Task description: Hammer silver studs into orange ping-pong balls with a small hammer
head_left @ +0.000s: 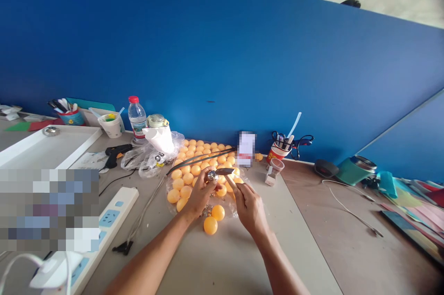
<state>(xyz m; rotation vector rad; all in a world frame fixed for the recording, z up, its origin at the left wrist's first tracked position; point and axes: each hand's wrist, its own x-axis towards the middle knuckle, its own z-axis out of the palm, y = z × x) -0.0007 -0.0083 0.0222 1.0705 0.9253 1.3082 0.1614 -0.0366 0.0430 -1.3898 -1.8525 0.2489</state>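
Observation:
My left hand (200, 194) is closed around a small shiny silver ball (212, 175), holding it up between the fingertips. Gripped in my right hand (251, 206) is a small tool with a pale, wood-like handle and a dark pointed blade (225, 171), perhaps a knife. Its tip points left and reaches the silver ball or lies very close to it. Behind both hands, many orange ping-pong balls (188, 179) lie in a clear plastic bag. Two loose ping-pong balls (210, 225) rest on the table below, beside some small silvery bits (207, 211) partly covered by my left hand.
A white power strip (120, 207), a black glue gun (113, 155) and a water bottle (137, 119) stand or lie leftward. A white tray (83, 135) is farther left. Rightward are a red cup of tools (277, 152) and a teal container (354, 171). A blue partition (222, 54) closes the back.

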